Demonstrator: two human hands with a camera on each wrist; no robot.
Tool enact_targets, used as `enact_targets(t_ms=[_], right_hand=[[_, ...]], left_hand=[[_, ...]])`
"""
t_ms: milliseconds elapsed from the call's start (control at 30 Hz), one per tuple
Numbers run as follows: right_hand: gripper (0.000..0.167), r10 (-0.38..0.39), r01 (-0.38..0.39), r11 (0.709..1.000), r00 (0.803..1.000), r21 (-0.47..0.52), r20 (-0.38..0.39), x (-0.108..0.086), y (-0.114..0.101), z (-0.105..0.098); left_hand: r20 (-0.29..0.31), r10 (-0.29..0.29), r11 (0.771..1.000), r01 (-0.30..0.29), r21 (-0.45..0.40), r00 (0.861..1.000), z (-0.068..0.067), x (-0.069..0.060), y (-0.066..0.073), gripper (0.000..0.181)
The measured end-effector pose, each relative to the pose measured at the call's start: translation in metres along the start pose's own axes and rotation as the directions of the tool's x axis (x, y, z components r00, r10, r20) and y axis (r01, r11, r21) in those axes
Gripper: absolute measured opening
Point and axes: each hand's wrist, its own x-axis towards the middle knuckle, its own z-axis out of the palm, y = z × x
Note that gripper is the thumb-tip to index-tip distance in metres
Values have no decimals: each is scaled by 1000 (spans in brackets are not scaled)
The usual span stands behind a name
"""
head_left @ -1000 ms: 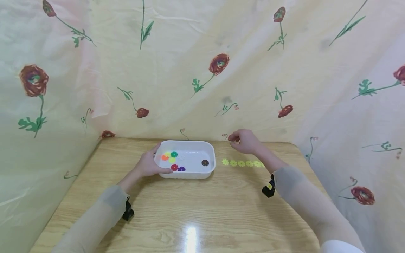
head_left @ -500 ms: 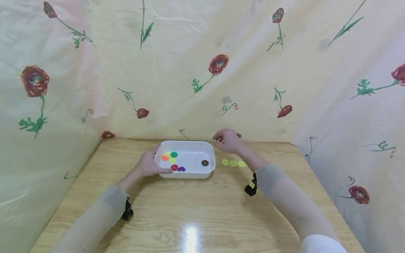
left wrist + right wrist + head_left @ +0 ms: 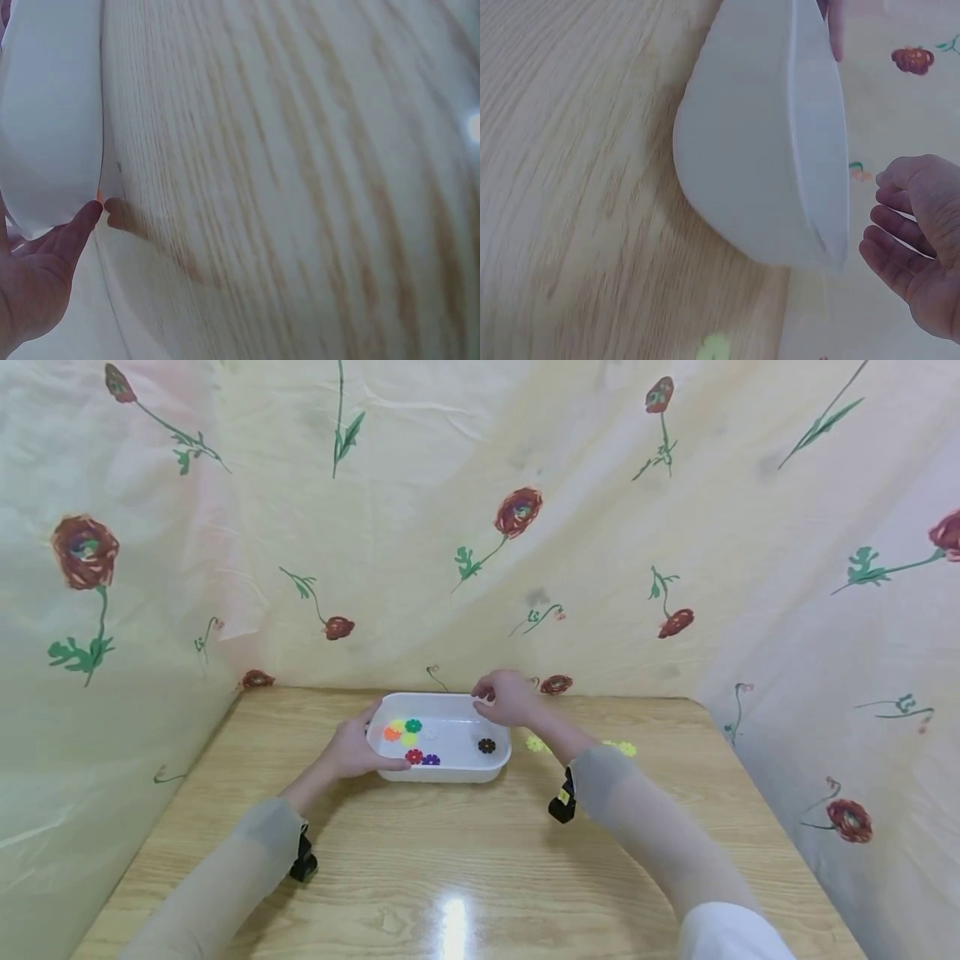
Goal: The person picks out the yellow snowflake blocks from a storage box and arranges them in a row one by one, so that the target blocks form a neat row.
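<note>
Head view, white box: The white box point(image 3: 442, 775) sits flat on the wood surface point(image 3: 405, 852), its long side running left to right. It looks like smooth plastic with round corners.
Head view, left hand: The left hand point(image 3: 348, 753) holds the left end of the box, its thumb along the front side.
Head view, right hand: The right hand point(image 3: 508, 700) is up by the back right corner of the box, fingers loosely bent. I can see nothing in them.
Head view, black flower piece: The black flower piece point(image 3: 487, 746) lies in the right end of the box — lower than the right fingers and nearer to the person. The right hand is much closer to it than the left hand.
Head view, other pieces: Toward the left inside the box are a green piece point(image 3: 413, 726), an orange piece point(image 3: 392, 734), a red piece point(image 3: 414, 757) and a purple piece point(image 3: 431, 760), with yellow bits too. They look thin, with bumpy edges.
Head view, yellow row: Pale yellow pieces point(image 3: 621, 748) lie on the surface to the right of the box; the right arm hides some.
Left wrist view, left hand: The fingers touch the end of the box, and a shadow falls on the stripy wood.
Right wrist view, right hand: The fingers curl softly with a gap by the thumb — apart from the box wall. The cloth point(image 3: 900, 112) behind has painted flowers.
</note>
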Motion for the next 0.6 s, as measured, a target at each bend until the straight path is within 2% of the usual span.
enact_targets(t_ms=[300,600], right_hand=[[23,-36,34,999,999,37,32,16,-18,15],[25,-42,37,995,997,88,58,22,-37,27]], left_hand=[[5,-9,1000,9,-9,1000,-1,0,1,133],[6,-13,1000,13,1,1000,-1,-1,2,129]])
